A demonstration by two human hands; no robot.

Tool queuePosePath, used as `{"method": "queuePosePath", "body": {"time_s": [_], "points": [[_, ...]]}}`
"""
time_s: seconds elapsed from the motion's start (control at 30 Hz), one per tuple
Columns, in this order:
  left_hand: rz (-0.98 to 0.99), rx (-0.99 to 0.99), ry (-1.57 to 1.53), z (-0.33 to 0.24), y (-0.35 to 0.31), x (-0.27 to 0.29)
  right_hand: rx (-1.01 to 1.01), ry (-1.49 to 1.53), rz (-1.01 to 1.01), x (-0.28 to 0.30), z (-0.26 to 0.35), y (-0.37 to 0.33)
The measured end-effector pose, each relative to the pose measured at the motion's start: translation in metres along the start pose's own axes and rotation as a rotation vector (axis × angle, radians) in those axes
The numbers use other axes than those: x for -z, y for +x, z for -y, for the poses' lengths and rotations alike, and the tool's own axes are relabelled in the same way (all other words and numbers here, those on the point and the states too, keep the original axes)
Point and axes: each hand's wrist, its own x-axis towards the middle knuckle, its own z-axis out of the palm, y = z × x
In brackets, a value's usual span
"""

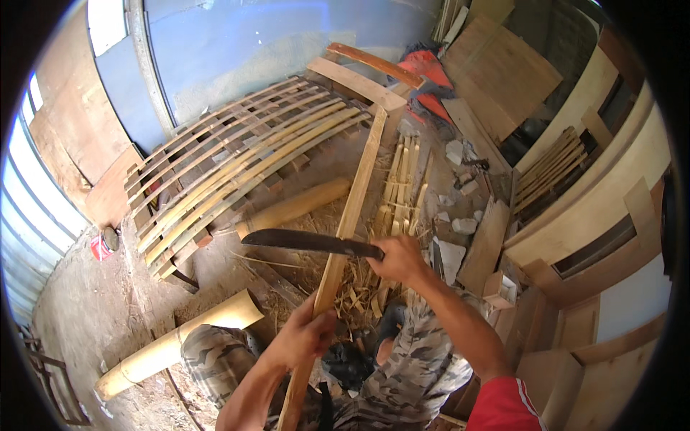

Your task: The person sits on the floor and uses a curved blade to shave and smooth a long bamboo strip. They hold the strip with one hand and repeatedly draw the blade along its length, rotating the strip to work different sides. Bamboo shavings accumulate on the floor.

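Note:
My left hand (305,336) is wrapped round a long pale bamboo strip (361,176), which runs from my lap up and away to the end of a wooden plank (352,79). A machete (305,242) is in the closed fist of my right hand (401,260). Its dark blade points left and lies across the strip, a little beyond my left hand. Curled shavings (356,298) lie on the floor below the strip. Beyond the blade is a thick bamboo pole (298,206). Another split bamboo piece (180,345) lies to the left of my knee.
At the far left stands a low rack of bamboo slats (237,165). A bundle of cut strips (402,179) lies right of the plank end, near broken rubble (463,226). Wooden boards and frames (589,244) line the right side. A red can (103,246) sits by the left wall.

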Motion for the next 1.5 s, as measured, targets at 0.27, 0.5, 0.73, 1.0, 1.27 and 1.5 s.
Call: {"method": "queuePosePath", "body": {"time_s": [0.27,0.5,0.73,1.0,1.27,1.5], "points": [[-0.003,-0.031,0.052,-0.006,0.004,-0.004,-0.056,-0.050,-0.074,-0.002,-0.006,0.005],[0.002,-0.032,0.003,-0.002,0.007,0.002,-0.121,-0.001,-0.025,0.000,-0.010,0.012],[0.022,0.043,-0.017,-0.001,0.000,0.001,-0.104,-0.057,-0.062,0.005,-0.026,0.025],[0.065,-0.010,-0.013,-0.007,0.005,0.000,-0.014,-0.158,0.026,0.010,-0.024,0.001],[-0.047,-0.115,0.154,0.005,0.006,0.000,-0.739,0.643,-0.295,0.044,-0.078,0.018],[-0.148,-0.098,0.148,0.008,0.010,0.000,-0.727,1.132,-0.378,0.054,-0.025,-0.002]]}}
